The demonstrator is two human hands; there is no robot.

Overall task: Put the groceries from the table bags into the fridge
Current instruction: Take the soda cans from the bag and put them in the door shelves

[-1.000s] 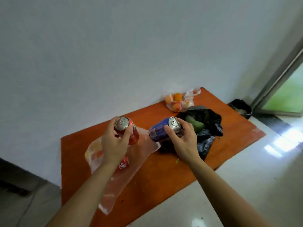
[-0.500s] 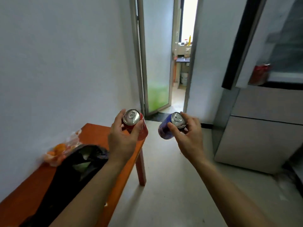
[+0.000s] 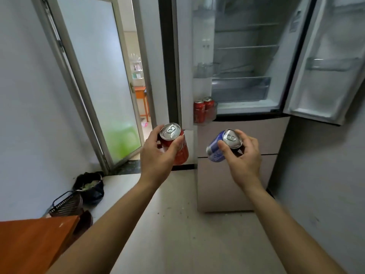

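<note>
My left hand (image 3: 158, 155) grips a red can (image 3: 178, 149) near its top, held tilted in mid-air. My right hand (image 3: 245, 157) holds a blue can (image 3: 215, 151), also tilted, its silver lid toward me. Ahead stands the fridge (image 3: 246, 91) with both upper doors swung open and its glass shelves bare. Two red cans (image 3: 203, 109) stand in the lower bin of the left door. Only a corner of the orange table (image 3: 29, 244) shows at the bottom left; the bags are out of view.
A frosted glass door (image 3: 102, 86) stands ajar on the left, leading to another room. On the floor by the wall sit a black bag (image 3: 90, 186) and a dark wire basket (image 3: 67, 204). The fridge's right door (image 3: 331, 76) juts out. Light floor lies between me and the fridge.
I have turned from the table to face the open fridge, carrying both cans. The table and its bags slid out of view to the left. My grips on the cans are unchanged.
</note>
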